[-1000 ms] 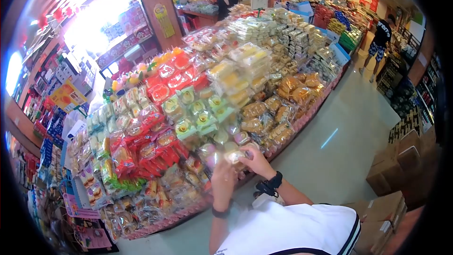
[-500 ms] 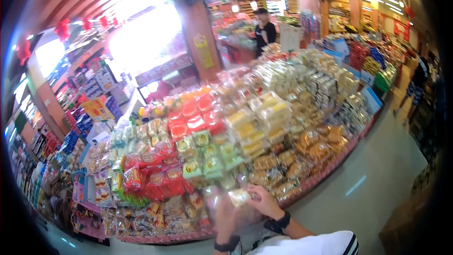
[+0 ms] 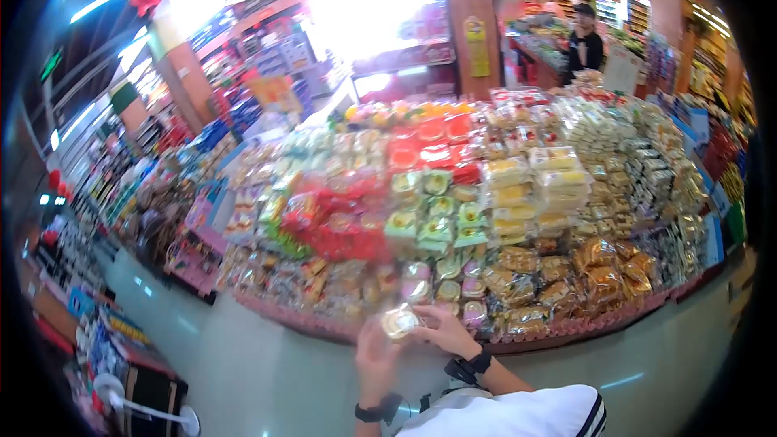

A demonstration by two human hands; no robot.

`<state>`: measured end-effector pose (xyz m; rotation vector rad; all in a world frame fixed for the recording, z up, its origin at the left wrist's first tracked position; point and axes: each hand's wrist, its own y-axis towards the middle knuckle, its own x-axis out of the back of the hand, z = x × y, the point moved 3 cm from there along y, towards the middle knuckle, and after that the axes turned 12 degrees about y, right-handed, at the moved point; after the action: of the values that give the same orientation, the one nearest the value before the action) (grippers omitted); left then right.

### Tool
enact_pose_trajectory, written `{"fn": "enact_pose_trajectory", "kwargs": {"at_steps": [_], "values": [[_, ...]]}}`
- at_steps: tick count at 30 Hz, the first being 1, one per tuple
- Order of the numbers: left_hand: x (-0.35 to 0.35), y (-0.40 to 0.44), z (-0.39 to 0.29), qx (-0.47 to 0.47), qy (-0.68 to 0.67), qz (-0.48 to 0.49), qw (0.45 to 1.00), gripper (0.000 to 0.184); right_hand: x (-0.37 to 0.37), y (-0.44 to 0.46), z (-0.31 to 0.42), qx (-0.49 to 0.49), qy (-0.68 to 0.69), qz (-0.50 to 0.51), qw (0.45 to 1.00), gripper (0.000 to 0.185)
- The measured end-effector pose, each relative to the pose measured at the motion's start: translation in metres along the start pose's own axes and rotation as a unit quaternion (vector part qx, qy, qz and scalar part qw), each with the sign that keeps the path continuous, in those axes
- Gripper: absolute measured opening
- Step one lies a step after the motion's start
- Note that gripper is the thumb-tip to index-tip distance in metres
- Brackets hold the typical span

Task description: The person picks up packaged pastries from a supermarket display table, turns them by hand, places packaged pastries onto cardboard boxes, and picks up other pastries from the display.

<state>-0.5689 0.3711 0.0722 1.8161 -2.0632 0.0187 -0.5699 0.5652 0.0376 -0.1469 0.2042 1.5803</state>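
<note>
A small round pastry in a clear wrapper [image 3: 400, 321] is held up before the front edge of a food display. My right hand [image 3: 443, 333] grips its right side between thumb and fingers. On the other side, my left hand [image 3: 374, 356] is closed against the package, its fingers somewhat blurred. Just beyond my hands lie pink-and-white wrapped pastries [image 3: 415, 282] and green-wrapped round pastries [image 3: 438, 221]. Both wrists wear dark bands.
Packaged food fills the broad display, with brown bagged buns [image 3: 601, 267] at right and red packs [image 3: 344, 226] at left. A pink trim [image 3: 299, 317] lines its front edge. A person in black [image 3: 583, 44] stands behind; a white fan-like stand [image 3: 146, 409] is lower left.
My view has turned left, so the display and the person appear farther right. The pastry has come back from above the goods to the display's front edge, between both hands.
</note>
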Motion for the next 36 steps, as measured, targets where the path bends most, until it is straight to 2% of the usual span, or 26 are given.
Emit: {"fn": "enact_pose_trajectory", "kwargs": {"at_steps": [2,3,6,7,8,13,17,20,25,28,31,36], "values": [[0.03,-0.023,-0.003,0.051,-0.066,-0.06,0.995,0.054,-0.032,0.005,0.0,0.007,0.021,0.025,0.999,0.052],[0.047,-0.034,0.002,0.048,-0.012,-0.071,0.996,0.054,-0.048,0.007,-0.013,0.001,0.038,0.044,0.998,0.052],[0.094,-0.072,0.012,0.069,-0.001,-0.109,0.992,0.055,-0.106,0.002,-0.019,-0.024,0.082,0.123,0.989,0.053],[0.108,-0.087,0.025,0.048,-0.009,-0.131,0.99,0.055,-0.127,-0.004,-0.014,-0.046,0.101,0.143,0.983,0.053],[0.12,-0.101,0.021,0.05,-0.057,-0.161,0.984,0.054,-0.145,-0.009,-0.015,-0.055,0.092,0.166,0.98,0.054],[0.188,-0.178,0.032,0.046,-0.046,-0.239,0.969,0.054,-0.231,-0.037,-0.036,-0.103,0.069,0.285,0.951,0.058],[0.225,-0.226,0.036,0.055,-0.035,-0.295,0.953,0.059,-0.287,-0.06,-0.034,-0.111,0.018,0.333,0.936,0.057],[0.261,-0.264,0.042,0.034,0.141,-0.269,0.952,0.061,-0.328,-0.084,-0.031,-0.105,0.012,0.356,0.929,0.056],[0.28,-0.295,0.039,0.024,0.093,-0.288,0.953,0.06,-0.356,-0.106,-0.028,-0.12,-0.008,0.379,0.918,0.058],[0.285,-0.306,0.036,0.033,-0.009,-0.274,0.961,0.059,-0.366,-0.115,-0.032,-0.13,-0.004,0.381,0.915,0.058],[0.287,-0.313,0.039,0.053,-0.049,-0.266,0.961,0.059,-0.371,-0.117,-0.037,-0.15,-0.012,0.391,0.908,0.058],[0.297,-0.324,0.034,0.089,-0.02,-0.292,0.952,0.061,-0.393,-0.113,-0.047,-0.174,0.01,0.421,0.89,0.057]]}}
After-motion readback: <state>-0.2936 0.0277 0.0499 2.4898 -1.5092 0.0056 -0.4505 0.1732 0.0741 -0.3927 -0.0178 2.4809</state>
